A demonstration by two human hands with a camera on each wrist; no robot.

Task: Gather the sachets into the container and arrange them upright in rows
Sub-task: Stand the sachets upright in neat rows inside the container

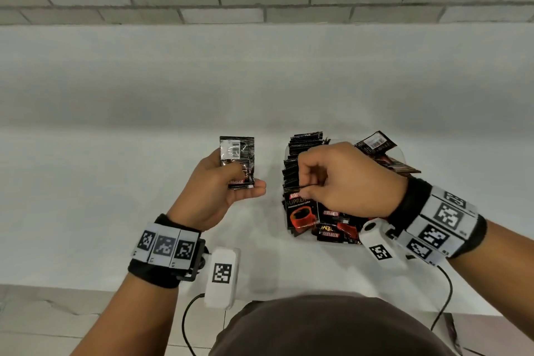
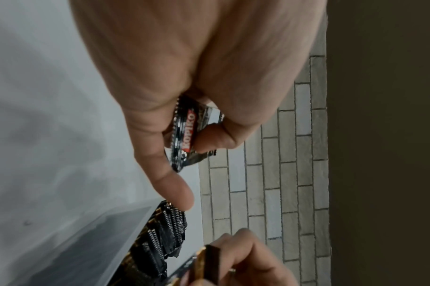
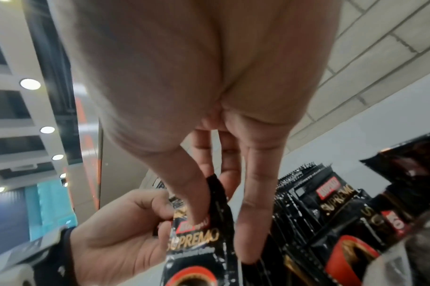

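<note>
My left hand (image 1: pixel 244 180) holds a small stack of black coffee sachets (image 1: pixel 237 162) upright above the white table, left of the container; thumb and fingers grip its lower end (image 2: pixel 187 131). My right hand (image 1: pixel 310 179) hovers over the clear plastic container (image 1: pixel 338 242) and pinches the top edge of one sachet (image 1: pixel 300 205) between thumb and fingers (image 3: pixel 209 222). A row of upright sachets (image 1: pixel 300 153) fills the container's left side. Loose sachets (image 1: pixel 384 159) lie tilted at its right and front.
The white table (image 1: pixel 115 182) runs to a white wall at the back, with its front edge close to my body. Cables hang from both wrist cameras over that edge. Grey brick paving lies beyond the table.
</note>
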